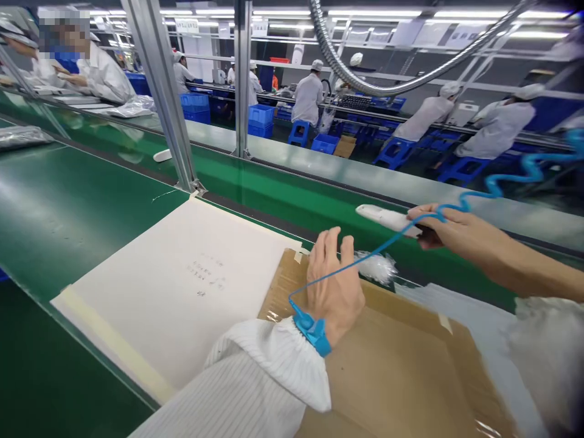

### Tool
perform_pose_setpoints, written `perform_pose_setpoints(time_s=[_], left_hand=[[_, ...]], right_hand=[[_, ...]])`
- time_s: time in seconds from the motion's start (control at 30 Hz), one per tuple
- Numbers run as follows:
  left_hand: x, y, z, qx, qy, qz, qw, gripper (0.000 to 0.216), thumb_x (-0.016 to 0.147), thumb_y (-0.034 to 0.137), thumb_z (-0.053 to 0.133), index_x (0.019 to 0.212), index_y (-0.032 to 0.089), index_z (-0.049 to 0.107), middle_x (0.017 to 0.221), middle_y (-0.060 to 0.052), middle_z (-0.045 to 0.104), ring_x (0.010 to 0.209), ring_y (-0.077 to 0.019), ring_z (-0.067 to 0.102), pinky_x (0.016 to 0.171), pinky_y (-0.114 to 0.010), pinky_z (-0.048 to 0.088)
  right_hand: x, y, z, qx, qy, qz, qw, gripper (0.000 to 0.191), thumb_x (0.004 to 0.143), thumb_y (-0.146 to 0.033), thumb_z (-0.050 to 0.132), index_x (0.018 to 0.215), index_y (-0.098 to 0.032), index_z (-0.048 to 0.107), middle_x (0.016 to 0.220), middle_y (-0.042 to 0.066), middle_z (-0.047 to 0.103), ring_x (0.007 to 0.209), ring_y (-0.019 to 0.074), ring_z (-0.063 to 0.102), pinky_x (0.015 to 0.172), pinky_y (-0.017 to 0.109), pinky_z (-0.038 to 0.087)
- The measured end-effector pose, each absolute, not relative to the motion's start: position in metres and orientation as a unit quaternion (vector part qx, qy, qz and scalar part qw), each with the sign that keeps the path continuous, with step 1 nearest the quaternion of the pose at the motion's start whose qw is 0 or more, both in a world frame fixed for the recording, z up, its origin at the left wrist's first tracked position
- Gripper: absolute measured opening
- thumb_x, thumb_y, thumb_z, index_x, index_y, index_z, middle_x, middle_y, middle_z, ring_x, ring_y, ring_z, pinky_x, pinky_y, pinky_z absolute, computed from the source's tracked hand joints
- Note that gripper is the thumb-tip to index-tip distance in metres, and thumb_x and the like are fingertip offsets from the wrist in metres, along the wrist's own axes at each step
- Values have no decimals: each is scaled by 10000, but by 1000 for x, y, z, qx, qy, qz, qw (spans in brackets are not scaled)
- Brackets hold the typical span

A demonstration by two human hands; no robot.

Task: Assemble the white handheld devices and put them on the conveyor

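Observation:
My right hand (449, 228) grips a long white piece with a rounded end (385, 217), holding it over the green belt (283, 182). What the piece is I cannot make out. My left hand (336, 286) is over the far left part of a brown cardboard sheet (401, 359), its fingers apart and nothing seen in them. Around the left wrist sits a blue wrist strap (314, 331), from which a blue cord (387, 243) runs up to the right, becoming coiled. Beside the left fingers lies crumpled clear plastic (378, 267).
A white paper sheet with handwriting (182, 274) is taped to the green table (68, 201). Metal posts (159, 91) stand along the belt, where another white piece (162, 156) lies. A metal hose (365, 85) hangs above. People in white (308, 97) work beyond.

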State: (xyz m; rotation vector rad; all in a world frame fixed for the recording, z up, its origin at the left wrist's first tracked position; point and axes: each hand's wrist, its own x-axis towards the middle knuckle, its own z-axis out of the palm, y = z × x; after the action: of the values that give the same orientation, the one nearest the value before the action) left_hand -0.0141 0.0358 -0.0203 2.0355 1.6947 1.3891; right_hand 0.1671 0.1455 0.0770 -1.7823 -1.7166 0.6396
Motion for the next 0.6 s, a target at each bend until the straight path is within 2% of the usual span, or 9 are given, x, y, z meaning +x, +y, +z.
perform_pose_setpoints(time_s=[0.03,0.1,0.17,0.23,0.3,0.4,0.5,0.6], left_hand=[[-13,34,-18,697,547,461,56,493,951,184,515,1434,159,421,1568,-187,401,1485,-363,331,1164,-568,380],[-9,30,-13,742,500,445,42,450,984,205,484,1430,167,429,1522,-165,478,1460,-323,392,1171,-514,373],[-4,25,-9,778,476,407,56,353,997,150,409,1330,163,524,1326,-152,636,1294,-295,561,1096,-474,429],[0,21,-7,778,496,371,101,304,1005,154,376,1212,170,598,1104,-132,717,1061,-285,670,948,-437,496],[2,18,-6,755,531,347,167,263,1013,231,409,1160,196,624,974,-107,738,905,-283,698,806,-390,516],[2,18,-7,726,553,332,238,252,1001,269,445,1156,232,640,906,-75,748,824,-268,704,709,-331,496],[1,21,-7,725,547,332,254,275,995,262,437,1168,250,650,927,-63,754,834,-253,700,709,-311,488],[-2,23,-3,732,545,319,256,290,992,263,432,1176,254,656,919,-55,750,829,-248,693,707,-305,480]], right_hand=[[165,125,86,-655,-644,293,266,270,814,-509,641,742,-248,641,717,42,626,619,202,543,669,388,451],[162,89,94,-616,-620,425,236,331,815,-542,640,674,-245,601,619,13,538,567,174,450,615,358,405],[161,60,88,-575,-554,549,247,406,803,-638,637,706,-244,616,598,9,514,543,167,401,572,346,368],[166,42,74,-560,-503,593,287,485,797,-734,605,800,-251,649,628,21,551,559,187,430,585,359,383],[174,30,59,-588,-521,506,355,483,821,-745,593,890,-273,665,713,33,608,641,222,501,664,385,420],[186,22,45,-598,-625,258,431,299,884,-611,643,950,-321,675,907,34,663,800,246,556,783,395,418],[190,25,39,-522,-743,133,397,132,929,-459,655,964,-340,700,981,41,683,860,254,586,795,397,400],[190,36,31,-481,-808,10,340,78,954,-350,640,940,-326,713,997,41,711,876,246,624,770,393,359]])
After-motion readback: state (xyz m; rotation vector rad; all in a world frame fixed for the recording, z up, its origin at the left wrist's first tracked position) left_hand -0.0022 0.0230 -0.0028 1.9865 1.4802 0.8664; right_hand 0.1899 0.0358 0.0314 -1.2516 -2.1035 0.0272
